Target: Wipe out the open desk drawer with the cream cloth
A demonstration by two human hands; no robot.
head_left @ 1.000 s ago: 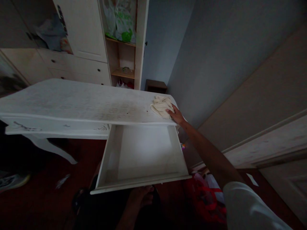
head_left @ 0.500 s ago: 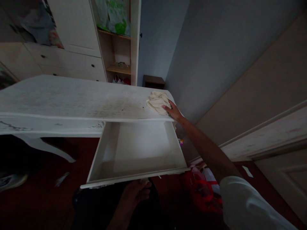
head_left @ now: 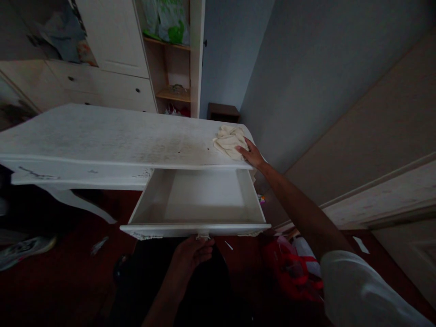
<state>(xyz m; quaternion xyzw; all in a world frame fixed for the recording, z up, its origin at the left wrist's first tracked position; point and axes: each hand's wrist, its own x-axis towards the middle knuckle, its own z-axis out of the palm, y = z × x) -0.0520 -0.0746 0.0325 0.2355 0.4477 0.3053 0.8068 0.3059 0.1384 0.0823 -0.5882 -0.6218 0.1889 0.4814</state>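
A white drawer (head_left: 204, 195) with nothing seen inside juts out from the front of a white desk (head_left: 102, 131). My left hand (head_left: 190, 256) is closed on the small ornate drawer knob (head_left: 203, 236) at the middle of the drawer front. On the right end of the desktop lies a crumpled cream cloth (head_left: 228, 141). My right hand (head_left: 252, 155) rests over the cloth's right edge, thumb and fingers spread on it. Dark smudges and a few specks mark the desktop left of the cloth.
Behind the desk stands a white cabinet (head_left: 116, 45) with shelves holding plastic bags (head_left: 170, 22). A grey wall (head_left: 293, 91) runs close along the right. A red bag (head_left: 289, 268) lies on the floor at right; a shoe (head_left: 27, 250) is at lower left.
The drawer has slid inward toward the desk, its front moving up in view with my left hand at the knob. My right hand stays at the cloth. The view has shifted slightly.
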